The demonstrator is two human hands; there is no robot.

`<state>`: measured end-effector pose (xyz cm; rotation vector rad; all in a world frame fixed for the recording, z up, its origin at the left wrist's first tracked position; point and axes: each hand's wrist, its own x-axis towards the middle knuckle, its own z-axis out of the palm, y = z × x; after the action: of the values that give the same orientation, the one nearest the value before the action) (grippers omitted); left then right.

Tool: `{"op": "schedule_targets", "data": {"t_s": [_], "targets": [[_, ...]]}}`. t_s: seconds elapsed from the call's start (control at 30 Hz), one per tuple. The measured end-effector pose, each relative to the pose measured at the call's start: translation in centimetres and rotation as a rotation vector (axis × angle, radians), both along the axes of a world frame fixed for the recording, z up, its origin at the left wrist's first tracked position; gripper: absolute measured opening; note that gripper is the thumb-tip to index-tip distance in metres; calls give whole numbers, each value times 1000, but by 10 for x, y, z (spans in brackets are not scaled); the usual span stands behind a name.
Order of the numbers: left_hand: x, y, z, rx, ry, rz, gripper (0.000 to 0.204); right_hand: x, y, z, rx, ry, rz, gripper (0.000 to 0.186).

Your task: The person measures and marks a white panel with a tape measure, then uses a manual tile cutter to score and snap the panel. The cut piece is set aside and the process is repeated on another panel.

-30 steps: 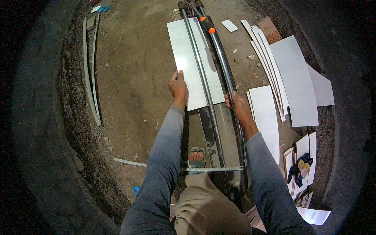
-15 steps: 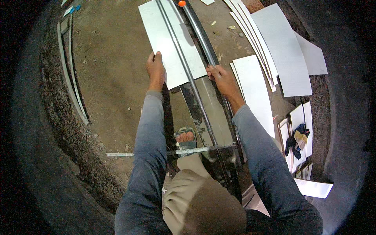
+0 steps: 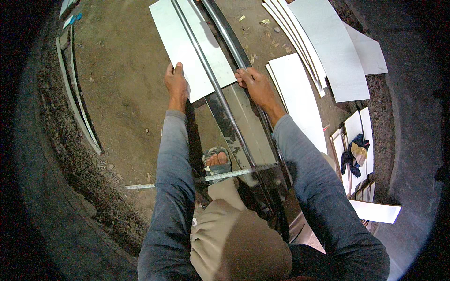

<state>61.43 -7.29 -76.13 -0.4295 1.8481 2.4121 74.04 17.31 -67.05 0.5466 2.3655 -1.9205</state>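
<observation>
A white rectangular tile [image 3: 215, 61] lies on a long manual tile cutter, beneath its shiny metal rail [image 3: 229, 112]. My left hand [image 3: 177, 86] grips the tile's left edge, thumb on top and the other fingers mostly hidden. At the near right corner, the curled fingers of my right hand [image 3: 258, 89] close on the tile beside the second rail [image 3: 227, 35]. The cutter's dark bed runs from the top of the view down between my forearms. Across its near end goes a pale marked measuring bar [image 3: 229, 175].
White tiles [image 3: 300, 98] lie to the right, with a fanned stack and larger pieces [image 3: 328, 47] behind. A dark and tan cloth bundle [image 3: 358, 154] rests on more tiles. Thin strips [image 3: 75, 93] lie on the dirt at left. My sandalled foot [image 3: 216, 159] is beside the cutter.
The whole scene has shifted slightly left and up in the view. Both hands keep their hold on the tile, which has not visibly moved against the rails.
</observation>
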Motion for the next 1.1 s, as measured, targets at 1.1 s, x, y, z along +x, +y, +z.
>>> {"op": "schedule_targets", "data": {"t_s": [1.1], "targets": [[6,4,35,18,88,-43,62,-1,1,5,-139,-50,46,38]]}}
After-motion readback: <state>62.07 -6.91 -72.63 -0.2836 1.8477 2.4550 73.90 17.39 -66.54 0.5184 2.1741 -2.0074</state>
